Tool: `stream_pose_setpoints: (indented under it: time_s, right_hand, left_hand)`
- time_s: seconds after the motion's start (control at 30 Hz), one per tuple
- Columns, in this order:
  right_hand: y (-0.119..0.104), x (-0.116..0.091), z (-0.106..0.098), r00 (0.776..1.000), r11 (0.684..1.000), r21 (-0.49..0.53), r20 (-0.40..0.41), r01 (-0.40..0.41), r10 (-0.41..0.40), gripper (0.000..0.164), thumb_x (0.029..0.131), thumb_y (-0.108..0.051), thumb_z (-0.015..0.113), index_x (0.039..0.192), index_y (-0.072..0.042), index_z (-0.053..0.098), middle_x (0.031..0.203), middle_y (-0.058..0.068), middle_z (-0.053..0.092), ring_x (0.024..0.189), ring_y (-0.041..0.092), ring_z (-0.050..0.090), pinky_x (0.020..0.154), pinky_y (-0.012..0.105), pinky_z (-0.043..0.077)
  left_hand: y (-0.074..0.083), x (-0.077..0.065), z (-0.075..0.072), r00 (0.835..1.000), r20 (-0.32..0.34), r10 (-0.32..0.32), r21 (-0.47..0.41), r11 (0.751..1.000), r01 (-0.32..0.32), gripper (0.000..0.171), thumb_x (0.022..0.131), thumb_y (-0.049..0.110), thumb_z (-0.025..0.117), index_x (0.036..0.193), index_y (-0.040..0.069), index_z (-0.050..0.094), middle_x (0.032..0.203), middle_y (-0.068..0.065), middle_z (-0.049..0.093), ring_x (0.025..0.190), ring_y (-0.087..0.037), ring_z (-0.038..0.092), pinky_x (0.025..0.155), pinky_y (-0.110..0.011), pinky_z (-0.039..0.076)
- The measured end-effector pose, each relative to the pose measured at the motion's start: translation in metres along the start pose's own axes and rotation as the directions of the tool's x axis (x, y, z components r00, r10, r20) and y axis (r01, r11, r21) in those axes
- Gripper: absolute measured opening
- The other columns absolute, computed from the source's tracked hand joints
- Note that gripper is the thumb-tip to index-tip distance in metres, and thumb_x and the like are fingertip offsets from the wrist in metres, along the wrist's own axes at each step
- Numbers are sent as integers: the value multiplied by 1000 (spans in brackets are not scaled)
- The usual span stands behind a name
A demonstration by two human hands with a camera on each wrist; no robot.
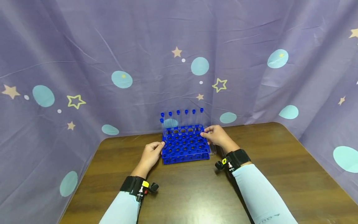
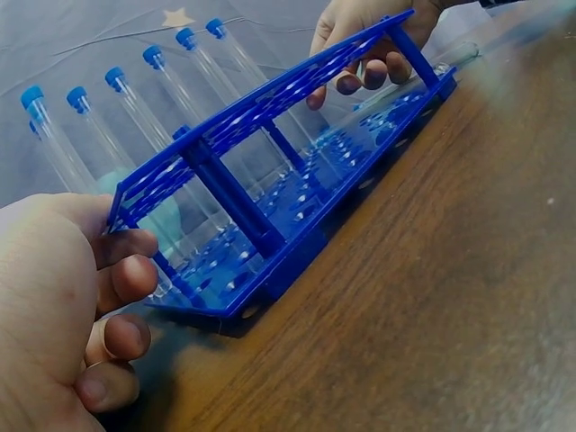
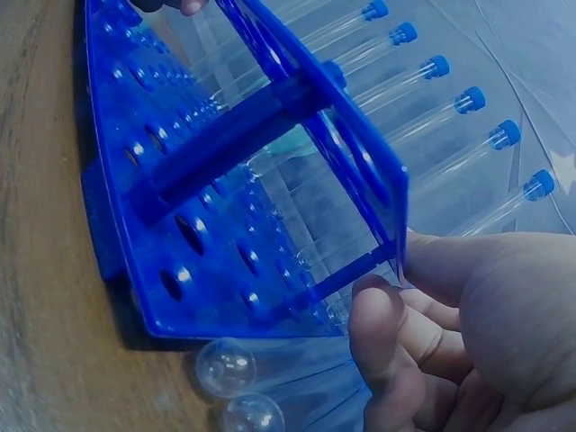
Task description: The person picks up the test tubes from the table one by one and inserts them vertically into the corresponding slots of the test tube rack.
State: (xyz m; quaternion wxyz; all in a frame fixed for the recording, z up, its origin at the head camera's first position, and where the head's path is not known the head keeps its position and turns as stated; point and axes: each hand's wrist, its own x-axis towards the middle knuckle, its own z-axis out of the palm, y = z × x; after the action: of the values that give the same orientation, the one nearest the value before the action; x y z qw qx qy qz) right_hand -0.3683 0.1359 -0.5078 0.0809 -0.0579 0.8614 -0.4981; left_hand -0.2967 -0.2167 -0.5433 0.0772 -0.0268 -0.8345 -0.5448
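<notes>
A blue two-tier test tube rack [image 1: 174,152] stands on the table near the curtain. My left hand [image 1: 149,156] pinches the left edge of its top plate, thumb above and fingers beneath. At the opposite edge, my right hand [image 1: 219,137] grips the same plate between thumb and index finger, as the right wrist view shows. Several clear test tubes [image 2: 144,108] with blue caps stand upright in the rack, in a row along its back, with one more in front at the left. The holes nearer the front hold no tubes.
Beside the rack's right end, loose clear tubes [image 3: 227,367] lie on the table, partly under my right hand. The brown wooden table [image 1: 184,193] extends toward me and to both sides. A purple curtain [image 1: 156,46] with stars and dots hangs close behind the rack.
</notes>
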Motion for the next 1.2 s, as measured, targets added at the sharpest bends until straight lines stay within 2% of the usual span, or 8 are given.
stream_pose_setpoints:
  time_s: [0.2, 0.37, 0.5, 0.7, 1.0, 1.2]
  right_hand:
    - [3, 0, 0, 999, 1000, 11, 35, -13, 12, 42, 109, -33, 80, 137, -2, 75, 76, 2, 77, 64, 16, 72, 56, 29, 51]
    - [0, 1, -2, 1000, 1000, -2, 15, -9, 9, 40, 107, -34, 82, 135, -5, 77, 76, 5, 77, 64, 18, 73, 56, 31, 49]
    - [-1, 2, -3, 1000, 1000, -11, 25, 17, -16, 41, 108, -35, 81, 134, -4, 76, 76, 3, 76, 66, 18, 74, 61, 32, 54]
    - [-1, 1, -5, 999, 999, -27, 24, 27, -26, 41, 108, -34, 80, 134, -2, 76, 76, 2, 76, 69, 19, 76, 67, 33, 60]
    - [-3, -1, -8, 1000, 998, -64, 16, 26, -25, 41, 108, -35, 80, 134, -3, 76, 76, 4, 76, 68, 19, 75, 63, 31, 55]
    - [-3, -1, -9, 999, 993, -110, 15, 40, -39, 42, 108, -39, 80, 133, -5, 77, 79, 4, 78, 72, 21, 77, 69, 34, 58]
  left_hand:
    - [-1, -2, 0, 1000, -7, -20, -2, 1000, 20, 38, 114, 28, 70, 87, 2, 76, 70, 3, 61, 64, -9, 52, 61, -24, 43]
    - [0, 1, -1, 1000, -5, 1, -22, 1000, -1, 38, 114, 29, 71, 89, 1, 77, 70, 5, 61, 63, -9, 51, 60, -23, 42]
    - [-2, 3, -1, 1000, -24, 8, -19, 1000, -8, 37, 113, 27, 72, 86, 2, 77, 68, 7, 60, 65, -9, 52, 61, -23, 41]
    - [-1, 3, 2, 1000, -20, -7, -22, 1000, 7, 38, 114, 30, 71, 89, 3, 78, 70, 5, 61, 66, -10, 53, 63, -24, 43]
    - [1, 2, 5, 1000, -19, -10, -29, 1000, 10, 38, 114, 30, 71, 90, 1, 78, 68, 6, 61, 65, -11, 52, 63, -24, 43]
    - [3, 2, 2, 1000, -14, -19, -13, 1000, 19, 40, 114, 32, 70, 91, 1, 78, 69, 5, 61, 64, -10, 52, 61, -24, 43]
